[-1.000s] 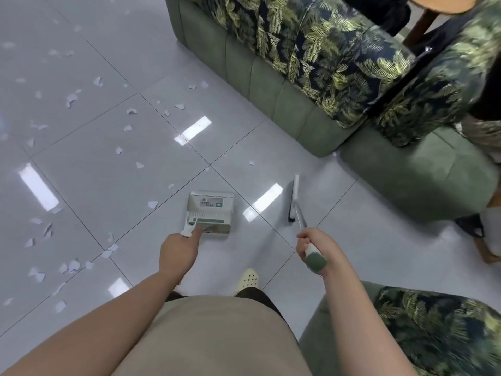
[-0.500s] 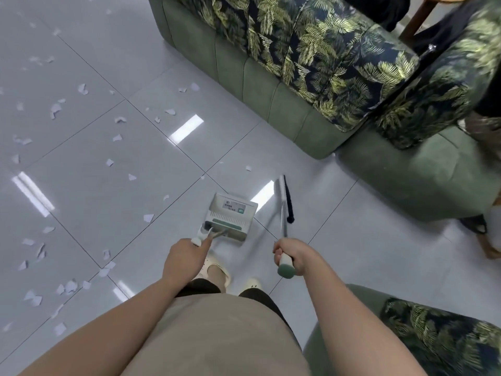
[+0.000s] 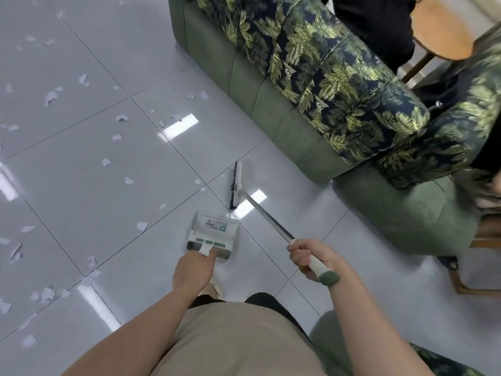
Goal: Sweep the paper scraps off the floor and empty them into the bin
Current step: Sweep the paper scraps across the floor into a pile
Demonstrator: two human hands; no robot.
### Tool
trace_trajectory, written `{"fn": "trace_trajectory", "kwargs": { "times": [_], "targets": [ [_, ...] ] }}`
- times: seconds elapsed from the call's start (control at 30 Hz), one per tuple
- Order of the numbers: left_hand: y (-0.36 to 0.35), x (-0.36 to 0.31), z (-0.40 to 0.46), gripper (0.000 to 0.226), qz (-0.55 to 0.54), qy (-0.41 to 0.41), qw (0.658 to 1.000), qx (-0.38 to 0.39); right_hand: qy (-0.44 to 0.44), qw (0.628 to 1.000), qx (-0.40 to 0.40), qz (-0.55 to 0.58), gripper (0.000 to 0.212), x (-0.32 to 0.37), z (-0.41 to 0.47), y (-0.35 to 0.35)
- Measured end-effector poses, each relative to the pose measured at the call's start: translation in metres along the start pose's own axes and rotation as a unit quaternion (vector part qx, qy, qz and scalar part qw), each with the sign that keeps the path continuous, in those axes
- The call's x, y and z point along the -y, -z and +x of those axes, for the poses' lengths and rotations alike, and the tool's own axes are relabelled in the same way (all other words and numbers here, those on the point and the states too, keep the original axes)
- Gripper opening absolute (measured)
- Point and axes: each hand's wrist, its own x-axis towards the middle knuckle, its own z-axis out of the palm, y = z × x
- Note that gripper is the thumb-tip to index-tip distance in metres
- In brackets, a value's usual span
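My left hand point(image 3: 193, 270) grips the handle of a white and green dustpan point(image 3: 214, 234), which hangs just over the grey tiled floor point(image 3: 81, 191) in front of me. My right hand point(image 3: 314, 256) grips the white and green end of a broom handle. The metal shaft runs up and left to the broom head point(image 3: 235, 185), whose dark bristles touch the floor beside the dustpan. Several white paper scraps point(image 3: 48, 97) lie scattered over the tiles to the left and ahead. No bin is in view.
A green sofa with leaf-patterned cushions point(image 3: 311, 85) runs along the right, with a green footstool point(image 3: 401, 210) in front of it. Another patterned seat point(image 3: 444, 359) is at my lower right. A wooden stool point(image 3: 439, 31) stands behind the sofa. My feet stand under the dustpan.
The broom head has swung out ahead and to the right, its handle now slanting toward my right hand. The dustpan has stayed in front of my left hand as I stepped forward.
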Motion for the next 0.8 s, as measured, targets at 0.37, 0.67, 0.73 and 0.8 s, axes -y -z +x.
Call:
{"fn": "trace_trajectory", "kwargs": {
  "times": [0.37, 0.67, 0.73, 0.8],
  "targets": [
    [0.037, 0.011, 0.014, 0.044, -0.188, 0.058, 0.978, -0.064, 0.075, 0.975, -0.152, -0.145, 0.014, 0.044, -0.002, -0.088],
    [0.05, 0.008, 0.012, 0.039, -0.334, 0.16, 0.914, -0.164, -0.021, 0.907, -0.086, -0.412, 0.012, 0.032, 0.051, -0.188],
    [0.052, 0.009, 0.012, 0.034, -0.346, 0.181, 0.901, -0.19, -0.032, 0.892, -0.047, -0.449, 0.015, 0.029, 0.06, -0.213],
    [0.052, 0.005, 0.011, 0.038, -0.353, 0.2, 0.888, -0.218, -0.053, 0.902, -0.01, -0.428, 0.019, 0.038, 0.069, -0.232]
  ]
}}
